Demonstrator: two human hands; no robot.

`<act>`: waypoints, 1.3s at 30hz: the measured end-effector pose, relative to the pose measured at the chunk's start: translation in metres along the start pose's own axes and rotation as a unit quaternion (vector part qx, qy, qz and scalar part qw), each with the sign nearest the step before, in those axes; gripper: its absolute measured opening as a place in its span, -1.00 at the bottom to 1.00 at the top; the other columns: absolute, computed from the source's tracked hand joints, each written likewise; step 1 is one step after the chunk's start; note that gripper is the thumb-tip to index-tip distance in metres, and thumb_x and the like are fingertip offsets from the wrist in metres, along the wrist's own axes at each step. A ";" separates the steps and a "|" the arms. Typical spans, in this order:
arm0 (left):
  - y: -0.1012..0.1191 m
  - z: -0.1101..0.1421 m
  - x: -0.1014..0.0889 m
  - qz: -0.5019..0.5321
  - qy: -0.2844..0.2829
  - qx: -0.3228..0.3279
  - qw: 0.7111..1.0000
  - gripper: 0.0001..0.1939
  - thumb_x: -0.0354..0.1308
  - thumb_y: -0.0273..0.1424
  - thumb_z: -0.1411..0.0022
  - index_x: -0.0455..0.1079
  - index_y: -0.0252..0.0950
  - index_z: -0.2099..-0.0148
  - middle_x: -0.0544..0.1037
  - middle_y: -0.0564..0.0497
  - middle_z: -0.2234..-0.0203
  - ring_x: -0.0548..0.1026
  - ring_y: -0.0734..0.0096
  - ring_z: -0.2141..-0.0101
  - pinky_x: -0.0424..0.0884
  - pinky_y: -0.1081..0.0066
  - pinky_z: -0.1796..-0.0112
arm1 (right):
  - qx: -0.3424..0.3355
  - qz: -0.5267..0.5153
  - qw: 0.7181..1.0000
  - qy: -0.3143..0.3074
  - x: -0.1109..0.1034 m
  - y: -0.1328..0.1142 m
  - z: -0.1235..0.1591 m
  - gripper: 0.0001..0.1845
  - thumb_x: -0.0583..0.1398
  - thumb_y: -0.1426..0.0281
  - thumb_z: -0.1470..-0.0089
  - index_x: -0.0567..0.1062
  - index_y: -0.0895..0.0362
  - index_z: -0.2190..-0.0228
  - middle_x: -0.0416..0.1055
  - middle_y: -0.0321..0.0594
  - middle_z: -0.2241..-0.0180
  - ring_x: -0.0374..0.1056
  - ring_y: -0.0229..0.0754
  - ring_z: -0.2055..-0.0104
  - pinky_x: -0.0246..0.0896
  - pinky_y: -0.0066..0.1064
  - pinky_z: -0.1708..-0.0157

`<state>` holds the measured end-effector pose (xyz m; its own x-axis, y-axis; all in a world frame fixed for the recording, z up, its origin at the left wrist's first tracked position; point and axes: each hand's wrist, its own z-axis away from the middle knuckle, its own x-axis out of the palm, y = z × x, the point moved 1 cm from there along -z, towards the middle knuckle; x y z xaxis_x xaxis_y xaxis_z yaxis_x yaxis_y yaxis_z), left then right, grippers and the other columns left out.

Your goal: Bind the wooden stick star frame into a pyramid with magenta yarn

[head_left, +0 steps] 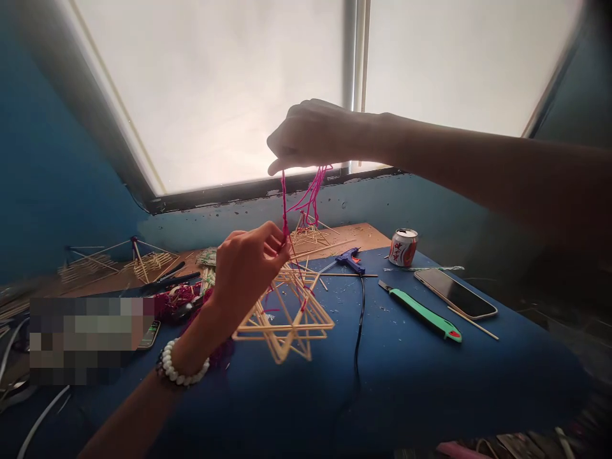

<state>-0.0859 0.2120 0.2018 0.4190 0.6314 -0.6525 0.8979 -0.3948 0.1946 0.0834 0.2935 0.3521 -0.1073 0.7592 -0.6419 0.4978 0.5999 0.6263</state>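
My right hand (315, 134) is raised in front of the window, its fingers closed on pink yarn (313, 194) that hangs down in loose loops. One strand runs straight down to my left hand (251, 261), whose fingertips pinch the yarn. Below it hangs a star-shaped frame of thin bamboo sticks (291, 326), with pink strands leading down to its corners. A beaded bracelet (179, 366) circles my left wrist. Part of the stick frame is hidden behind my left hand.
On the blue table (406, 389) lie a glue gun (351, 259) with a black cord, a green cutter knife (425, 313), a phone (456, 292) and a loose stick (473, 323). A drink can (403, 247) stands behind. More stick frames (150, 262) and dark red yarn (174, 303) are left.
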 end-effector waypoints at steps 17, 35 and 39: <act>-0.022 -0.025 0.014 0.154 -0.050 0.073 0.984 -0.70 0.07 -0.24 -0.37 0.58 -0.18 0.02 0.64 -0.05 0.17 0.54 0.29 0.15 0.46 0.36 0.20 | 0.003 0.033 0.999 0.033 -0.027 -0.011 0.007 -0.50 0.16 0.13 -0.25 0.13 0.12 0.58 -0.10 -0.37 0.62 -0.12 -0.29 0.52 -0.27 -0.38 0.47; -0.068 -0.058 0.029 0.375 -0.275 0.018 0.885 -0.75 0.36 -0.20 -0.09 0.52 -0.29 0.41 0.62 -0.03 0.50 0.57 0.39 0.45 0.51 0.39 0.34 | 0.008 -0.060 0.998 -0.006 -0.005 -0.002 0.001 -0.52 0.07 0.07 -0.32 0.33 0.16 0.49 0.16 -0.32 0.49 0.15 -0.27 0.34 -0.13 -0.37 0.32; -0.055 -0.043 0.030 0.227 -0.067 0.012 0.972 -0.58 0.19 -0.22 -0.19 0.13 -0.25 0.59 0.23 0.18 0.76 0.22 0.58 0.66 0.14 0.47 0.57 | 0.044 -0.078 0.996 -0.002 -0.001 0.003 -0.002 -0.51 0.12 0.06 -0.28 0.30 0.15 0.53 0.11 -0.35 0.53 0.06 -0.29 0.40 -0.15 -0.37 0.35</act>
<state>-0.1164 0.2813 0.2032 0.7484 0.2966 -0.5932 0.6205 -0.6289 0.4685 0.0828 0.2953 0.3553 -0.1867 0.6574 -0.7300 0.5483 0.6863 0.4778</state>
